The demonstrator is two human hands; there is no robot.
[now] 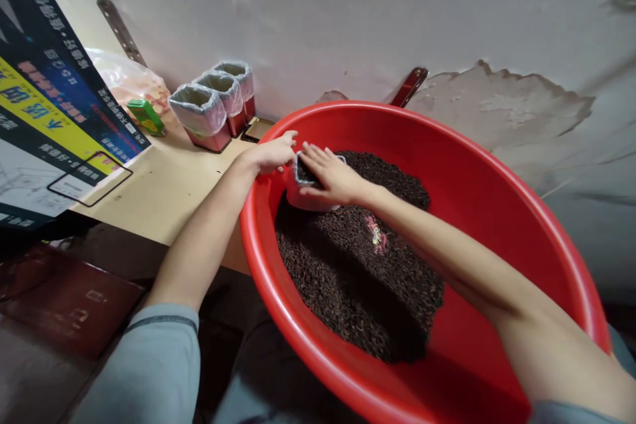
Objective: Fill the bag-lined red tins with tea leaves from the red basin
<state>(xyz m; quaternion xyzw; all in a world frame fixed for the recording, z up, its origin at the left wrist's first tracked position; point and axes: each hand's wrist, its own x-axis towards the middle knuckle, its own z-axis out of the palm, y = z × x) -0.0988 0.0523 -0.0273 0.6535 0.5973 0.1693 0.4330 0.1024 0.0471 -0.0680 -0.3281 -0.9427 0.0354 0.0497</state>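
A large red plastic basin [412,116] holds a heap of dark loose tea leaves [342,258]. At its far left side, a red tin [311,199] lined with a clear plastic bag stands on the heap, with dark leaves up near its mouth. My left hand [273,154] reaches over the basin's rim and grips the tin's left side, its fingertips partly hidden. Across the tin's mouth lies my right hand [330,175], flat with fingers spread, over the leaves inside. A small pink and white printed scrap [376,235] rests on the heap.
On the wooden table left of the basin stand three bag-lined red tins [209,122], a gold-edged lid [258,129], a green box [146,116] and a clear plastic bag [124,76]. A large printed carton [59,93] rises at far left. Behind is a peeling wall [318,26].
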